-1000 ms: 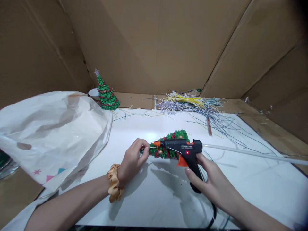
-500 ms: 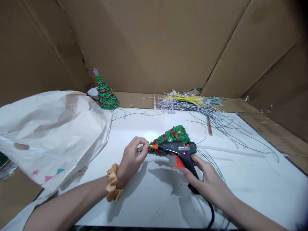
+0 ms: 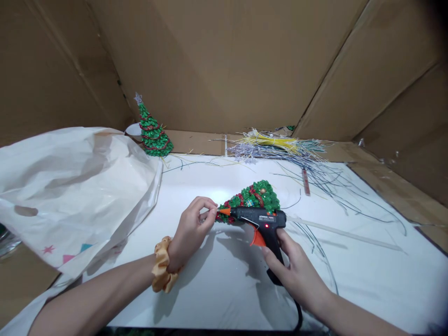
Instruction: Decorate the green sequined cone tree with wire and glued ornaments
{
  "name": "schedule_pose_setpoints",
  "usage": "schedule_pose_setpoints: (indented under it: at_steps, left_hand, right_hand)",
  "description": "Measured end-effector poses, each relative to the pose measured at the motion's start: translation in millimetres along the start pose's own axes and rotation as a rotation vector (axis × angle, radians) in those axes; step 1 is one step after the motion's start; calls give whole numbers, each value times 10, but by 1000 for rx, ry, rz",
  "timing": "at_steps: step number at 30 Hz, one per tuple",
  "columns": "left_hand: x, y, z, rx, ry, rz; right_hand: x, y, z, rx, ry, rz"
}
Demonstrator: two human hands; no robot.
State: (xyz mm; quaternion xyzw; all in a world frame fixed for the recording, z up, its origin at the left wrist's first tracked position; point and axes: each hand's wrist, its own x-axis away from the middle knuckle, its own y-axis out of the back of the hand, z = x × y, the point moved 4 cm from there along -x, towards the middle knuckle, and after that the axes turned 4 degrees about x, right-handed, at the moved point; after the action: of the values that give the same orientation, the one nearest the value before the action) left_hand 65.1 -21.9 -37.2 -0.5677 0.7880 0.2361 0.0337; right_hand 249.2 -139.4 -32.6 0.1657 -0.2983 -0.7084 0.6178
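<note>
My left hand pinches the narrow tip of a small green Christmas tree, which lies sideways with its wide base to the right. Red garland and small ornaments wind around it. In my right hand is a black glue gun with an orange nozzle, an orange trigger and a lit red light. The nozzle points left, right at the tree's tip by my left fingertips. A long translucent glue stick sticks out of the gun's back. My left fingertips partly hide the tip.
A second decorated tree stands at the back left, beside a large white plastic bag. Bundled yellow and dark wires lie at the back right near a red strip. Cardboard walls enclose the white tabletop.
The glue gun has tilted slightly and shifted a little left, and the back end of its glue stick has swung lower. My left hand keeps its pinch at the tree's tip.
</note>
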Motion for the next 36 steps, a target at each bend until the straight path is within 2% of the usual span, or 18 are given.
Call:
schedule_pose_setpoints:
  at_steps: [18,36]
  left_hand:
    - [-3,2,38,36,47,18]
    - [-4,-2,41,45,57,37]
  right_hand:
    - [-1,-57,10,81,65,-19]
    - [65,-4,-36,288,230,-164]
